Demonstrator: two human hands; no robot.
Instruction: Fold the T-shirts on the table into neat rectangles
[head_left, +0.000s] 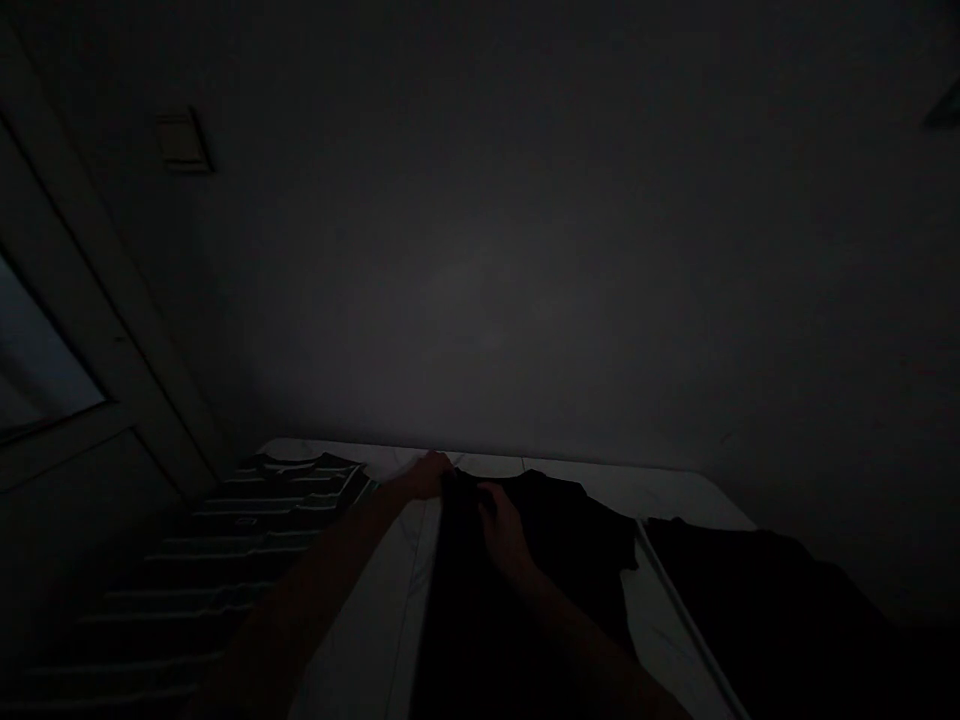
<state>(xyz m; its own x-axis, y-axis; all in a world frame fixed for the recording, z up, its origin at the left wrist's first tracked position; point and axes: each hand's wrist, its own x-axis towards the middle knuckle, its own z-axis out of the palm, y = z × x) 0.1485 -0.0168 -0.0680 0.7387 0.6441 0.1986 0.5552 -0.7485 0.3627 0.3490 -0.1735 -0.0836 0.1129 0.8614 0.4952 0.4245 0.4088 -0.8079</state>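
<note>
A black T-shirt (555,540) lies on the white marbled table (375,610), its collar end toward the wall and one sleeve spread to the right. At its upper left corner, my left hand (431,474) has its fingers closed on the shirt's edge. My right hand (501,520) rests over the upper part of the same shirt, near the collar, with fingers bent; the dim light hides whether cloth is between them. The shirt's left side forms a straight edge beside the bare tabletop.
Left of my arms lies a dark striped shirt (247,545) with pale lines. Another dark garment (757,590) lies at the right, past a pale seam in the table. A grey wall (480,250) stands behind, with a switch (182,141) and a door frame (112,330) at left.
</note>
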